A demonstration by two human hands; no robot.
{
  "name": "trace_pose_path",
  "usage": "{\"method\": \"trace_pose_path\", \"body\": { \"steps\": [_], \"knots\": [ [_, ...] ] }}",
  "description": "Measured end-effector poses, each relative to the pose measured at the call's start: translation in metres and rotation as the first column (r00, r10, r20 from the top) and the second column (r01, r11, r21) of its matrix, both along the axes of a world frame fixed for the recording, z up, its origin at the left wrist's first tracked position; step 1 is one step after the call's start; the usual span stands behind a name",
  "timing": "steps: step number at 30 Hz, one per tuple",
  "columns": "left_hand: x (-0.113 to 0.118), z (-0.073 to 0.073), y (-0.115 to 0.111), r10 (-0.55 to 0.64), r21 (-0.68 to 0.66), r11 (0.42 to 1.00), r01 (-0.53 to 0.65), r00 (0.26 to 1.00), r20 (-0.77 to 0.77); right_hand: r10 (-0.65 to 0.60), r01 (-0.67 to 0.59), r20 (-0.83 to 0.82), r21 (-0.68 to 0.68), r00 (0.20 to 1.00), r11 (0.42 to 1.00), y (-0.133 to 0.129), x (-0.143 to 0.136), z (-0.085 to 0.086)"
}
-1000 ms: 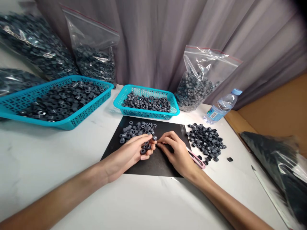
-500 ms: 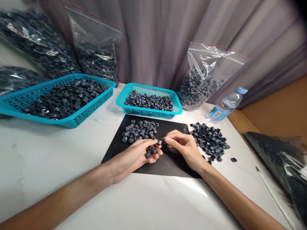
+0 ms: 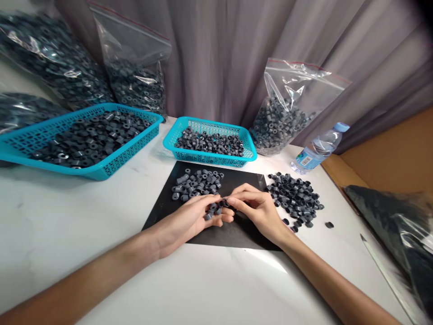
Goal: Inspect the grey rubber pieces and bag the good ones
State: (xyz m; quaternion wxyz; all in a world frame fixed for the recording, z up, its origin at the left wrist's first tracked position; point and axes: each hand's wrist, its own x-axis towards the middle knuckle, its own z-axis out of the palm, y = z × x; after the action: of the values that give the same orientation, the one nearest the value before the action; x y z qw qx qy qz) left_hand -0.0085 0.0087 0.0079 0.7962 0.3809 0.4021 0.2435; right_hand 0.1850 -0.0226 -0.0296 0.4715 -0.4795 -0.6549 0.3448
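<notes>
My left hand (image 3: 199,214), palm turned up, cradles several small dark grey ring-shaped pieces (image 3: 212,210) in its curled fingers. Its thumb and fingertip meet a dark piece (image 3: 224,203) at the front of the hand. My right hand (image 3: 254,206) pinches at that same piece with thumb and forefinger, the fingertips of both hands close together. Both hands hover over a black mat (image 3: 216,232). Behind my left hand lies a pile of thick grey rings (image 3: 198,184) on the mat. To the right of my right hand spreads a pile of thinner dark caps (image 3: 297,196).
Two blue baskets, a large one (image 3: 101,174) at left and a smaller one (image 3: 213,159) at the back, hold similar pieces. Clear bags of pieces (image 3: 135,85) stand behind, another bag (image 3: 284,122) at back right. A water bottle (image 3: 316,151) and dark bag (image 3: 389,230) stand right.
My right hand has moved slightly left, bringing its fingertips against the piece at my left fingertips. The fingers of my left hand have opened out a little under the loose rings.
</notes>
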Motion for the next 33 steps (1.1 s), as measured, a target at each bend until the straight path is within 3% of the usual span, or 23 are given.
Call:
{"method": "trace_pose_path", "body": {
  "steps": [8,17,27,33],
  "knots": [
    [0.0,-0.001,0.001,0.002,0.028,1.0,-0.002,1.0,0.017,-0.009,0.008,0.034,0.019,0.999,1.0,0.002,0.0,-0.001],
    [-0.002,-0.002,0.002,-0.053,0.098,0.994,0.054,0.999,-0.013,-0.111,0.117,-0.069,0.087,0.991,0.989,-0.002,-0.003,-0.001],
    [-0.001,-0.003,0.002,0.018,0.033,0.999,-0.019,1.0,0.018,-0.053,0.058,-0.061,0.077,0.997,0.995,-0.005,-0.005,-0.004],
    [-0.002,-0.002,0.002,-0.001,0.052,0.999,0.0,0.999,0.032,-0.04,0.048,-0.099,0.082,0.994,0.995,-0.008,-0.008,-0.001]
  ]
}}
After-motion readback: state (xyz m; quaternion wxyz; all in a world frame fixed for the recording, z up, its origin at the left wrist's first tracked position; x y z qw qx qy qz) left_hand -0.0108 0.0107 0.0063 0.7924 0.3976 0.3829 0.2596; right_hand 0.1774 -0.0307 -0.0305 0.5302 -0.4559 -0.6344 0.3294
